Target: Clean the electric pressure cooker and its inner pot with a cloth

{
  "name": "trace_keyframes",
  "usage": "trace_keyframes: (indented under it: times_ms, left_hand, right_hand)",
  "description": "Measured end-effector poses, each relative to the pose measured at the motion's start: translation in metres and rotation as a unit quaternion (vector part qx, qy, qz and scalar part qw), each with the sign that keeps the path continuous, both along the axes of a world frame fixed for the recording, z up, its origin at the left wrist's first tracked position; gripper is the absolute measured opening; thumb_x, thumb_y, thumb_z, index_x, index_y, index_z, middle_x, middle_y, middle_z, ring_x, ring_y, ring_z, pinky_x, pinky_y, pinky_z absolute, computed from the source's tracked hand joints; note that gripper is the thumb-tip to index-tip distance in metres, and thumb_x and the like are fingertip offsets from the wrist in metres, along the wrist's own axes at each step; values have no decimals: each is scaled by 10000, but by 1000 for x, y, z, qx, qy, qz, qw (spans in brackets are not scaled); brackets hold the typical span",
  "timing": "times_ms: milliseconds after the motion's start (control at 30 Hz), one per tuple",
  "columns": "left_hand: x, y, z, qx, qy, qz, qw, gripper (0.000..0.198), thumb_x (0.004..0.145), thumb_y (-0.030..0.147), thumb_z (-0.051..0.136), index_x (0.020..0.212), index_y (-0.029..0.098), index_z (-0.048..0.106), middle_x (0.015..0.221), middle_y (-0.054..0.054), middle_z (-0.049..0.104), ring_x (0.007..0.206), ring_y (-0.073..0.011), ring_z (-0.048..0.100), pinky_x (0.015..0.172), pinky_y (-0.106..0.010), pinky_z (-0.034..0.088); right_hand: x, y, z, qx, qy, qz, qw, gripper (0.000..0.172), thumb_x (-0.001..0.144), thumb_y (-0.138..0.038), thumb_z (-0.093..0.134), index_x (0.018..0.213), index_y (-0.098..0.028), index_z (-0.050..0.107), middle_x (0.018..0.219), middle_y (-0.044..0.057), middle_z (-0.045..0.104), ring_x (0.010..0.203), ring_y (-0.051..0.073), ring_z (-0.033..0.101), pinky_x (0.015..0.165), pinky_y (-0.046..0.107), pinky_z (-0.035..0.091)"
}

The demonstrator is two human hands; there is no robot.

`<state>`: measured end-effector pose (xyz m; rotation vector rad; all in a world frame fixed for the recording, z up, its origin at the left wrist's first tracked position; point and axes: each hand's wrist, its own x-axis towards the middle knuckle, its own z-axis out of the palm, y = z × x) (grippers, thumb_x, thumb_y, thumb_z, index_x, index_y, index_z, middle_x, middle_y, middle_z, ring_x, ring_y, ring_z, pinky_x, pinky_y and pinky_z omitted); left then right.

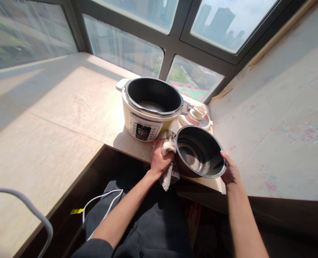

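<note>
My left hand (160,157) is closed around a crumpled light cloth (169,145), which hangs down beside the dark inner pot. That inner pot (199,150) is tilted, its open mouth facing me, with light specks or glare inside. My right hand (230,168) grips the pot's right rim, thumb over the edge. Behind my left hand stands a cream electric pressure cooker (150,111), its top uncovered and a black interior showing. The cooker's lid (198,116), pale with a raised handle, lies to its right, partly hidden by the inner pot.
The pale stone-patterned counter (62,93) runs along the windows and turns towards me at the left. A thick grey cable (29,204) curves over its near edge. A white cord (102,197) with a yellow tag lies near my lap. Flowered wallpaper (277,136) borders the right side.
</note>
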<state>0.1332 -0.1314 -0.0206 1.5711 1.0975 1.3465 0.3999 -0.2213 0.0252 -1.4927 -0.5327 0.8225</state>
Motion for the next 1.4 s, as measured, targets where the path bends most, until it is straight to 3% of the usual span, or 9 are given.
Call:
trace_keyframes:
  times_ms: [167,300,500,767,900,1100,1400]
  left_hand:
    - [3,-4,-2,-10,-6,10,1000,368,758,167,646,1124,202,658,1154,-112,679,1136,-289,621,1023,-422,490]
    - [5,-8,-4,-29,-25,12,999,348,772,198,641,1120,198,632,1123,-102,678,1086,-275,642,983,-407,508]
    - [7,-4,-2,-25,-8,19,999,356,760,210,646,1116,199,639,1117,-113,677,1093,-289,638,1001,-431,505]
    - [10,7,-1,-9,2,39,999,319,764,211,648,1083,210,669,1085,-100,702,1061,-285,656,995,-427,511]
    - [13,11,-1,-15,-4,65,998,301,744,224,658,1044,206,673,1059,-113,713,1038,-297,666,980,-429,507]
    - [18,12,1,-66,-35,77,994,193,794,264,665,984,236,650,999,-88,732,956,-276,672,907,-403,505]
    - [16,11,-4,-76,-20,90,993,199,802,288,659,996,242,658,1051,-95,731,1022,-280,677,929,-382,496]
  right_hand:
    - [-52,-29,-7,37,-76,-47,995,636,744,-407,825,1323,-233,631,1188,52,729,1145,285,672,1050,453,527]
    - [-67,-32,-20,47,-121,-107,986,626,756,-295,732,1362,-228,590,1156,35,709,1066,241,662,1002,406,536]
    - [-33,-31,-29,11,-124,-52,991,622,630,-171,665,1243,-274,639,1044,14,696,903,219,648,744,306,585]
    - [-8,-28,-3,-32,-49,10,998,597,541,-150,664,1122,-285,687,814,-38,666,664,145,540,522,224,460]
    - [-4,-25,5,-38,-16,40,998,614,517,-147,693,1115,-281,716,749,-43,659,653,149,553,518,226,454]
    - [7,-17,4,-31,-5,68,997,669,505,-160,702,1161,-286,713,815,-32,720,675,164,582,548,244,462]
    - [34,30,0,-54,-9,122,991,678,474,-175,649,1139,-274,731,768,-26,744,679,238,642,543,314,484]
